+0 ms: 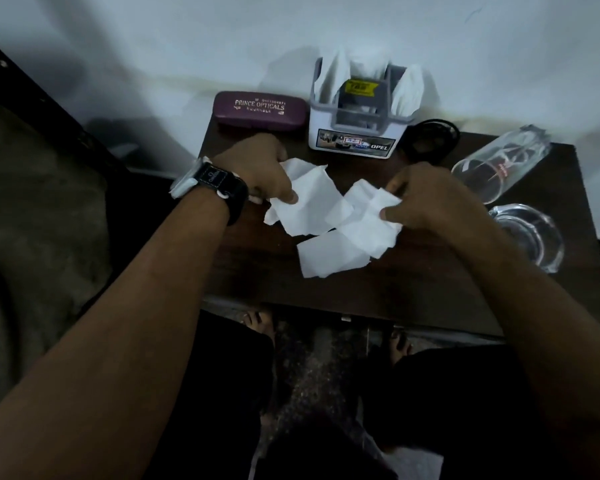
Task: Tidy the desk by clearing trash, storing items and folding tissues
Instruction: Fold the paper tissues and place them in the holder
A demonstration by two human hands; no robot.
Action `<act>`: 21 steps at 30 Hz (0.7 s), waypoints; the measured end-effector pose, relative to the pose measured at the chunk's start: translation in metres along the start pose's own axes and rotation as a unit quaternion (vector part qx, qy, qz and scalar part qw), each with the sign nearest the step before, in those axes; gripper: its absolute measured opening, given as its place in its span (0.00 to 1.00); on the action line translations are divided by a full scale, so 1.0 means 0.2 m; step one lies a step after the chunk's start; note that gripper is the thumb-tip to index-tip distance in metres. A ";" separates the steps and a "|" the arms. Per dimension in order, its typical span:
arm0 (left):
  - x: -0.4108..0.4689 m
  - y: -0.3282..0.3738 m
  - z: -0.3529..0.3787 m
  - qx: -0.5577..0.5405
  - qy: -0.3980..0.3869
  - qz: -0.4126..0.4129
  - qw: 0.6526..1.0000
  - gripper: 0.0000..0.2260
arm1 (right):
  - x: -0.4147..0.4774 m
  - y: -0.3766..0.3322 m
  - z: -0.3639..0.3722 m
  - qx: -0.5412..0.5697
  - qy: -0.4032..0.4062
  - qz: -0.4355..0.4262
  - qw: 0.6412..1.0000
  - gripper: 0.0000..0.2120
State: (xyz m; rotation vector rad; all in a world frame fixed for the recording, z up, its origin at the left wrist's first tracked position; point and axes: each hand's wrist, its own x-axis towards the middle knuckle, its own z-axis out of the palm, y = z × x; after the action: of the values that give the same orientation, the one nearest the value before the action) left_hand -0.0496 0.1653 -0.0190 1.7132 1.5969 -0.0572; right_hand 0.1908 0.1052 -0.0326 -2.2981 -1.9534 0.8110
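Tissues (329, 258), white and crumpled, in the middle of the dark desk (413, 292), just in front of the box. Left hand (257, 168) clamped on the left sheet (305, 199), thumb and curled fingers pinching its left edge. Black watch (219, 185) on that wrist. Right hand (426, 199) clamped on the right sheet (368, 216), thumb and first finger pinching its right edge. Hands apart, one sheet each, sheets overlapping in the middle. Low flat piece on the wood at the near side: a sheet of its own or part of the right one, cannot tell.

At the back of the desk, against the white wall, a purple glasses case (260, 110) on the left, shut, with gold words on the lid. Just beside it, a white and grey box (352, 133), with spare tissues (333, 77) standing up in its slots and a yellow tag in the middle. Just right of the box, something round and black (430, 140), too dark to name. Further right, a clear bottle (499, 161) lying on its side. Near it, by the right edge, a clear glass ashtray (527, 237). Right wrist close to the ashtray, touching or not, cannot tell.

Under the near edge of the desk, two bare feet (257, 323) on a speckled floor.
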 end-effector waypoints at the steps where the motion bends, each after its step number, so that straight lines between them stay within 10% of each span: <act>1: 0.00 0.01 0.00 -0.055 -0.011 0.000 0.998 0.24 | 0.01 0.04 -0.02 -0.006 0.002 0.011 1.000 0.19; 7: -0.03 0.10 0.00 -0.252 -0.058 0.005 0.966 0.12 | -0.02 0.01 -0.13 0.141 0.017 -0.039 0.989 0.32; 12: -0.07 0.15 -0.02 -0.386 -0.093 0.053 0.916 0.10 | -0.07 -0.10 -0.17 0.322 -0.091 -0.075 0.939 0.17; 21: -0.07 0.22 -0.01 -0.547 -0.078 0.073 0.830 0.18 | -0.11 -0.04 -0.23 0.505 -0.031 -0.049 0.861 0.11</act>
State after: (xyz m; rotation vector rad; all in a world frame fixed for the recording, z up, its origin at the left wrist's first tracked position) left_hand -0.0151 0.1587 0.0112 0.8572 0.9954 0.6584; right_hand 0.2007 0.1006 0.0182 -1.5132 -1.1362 1.4385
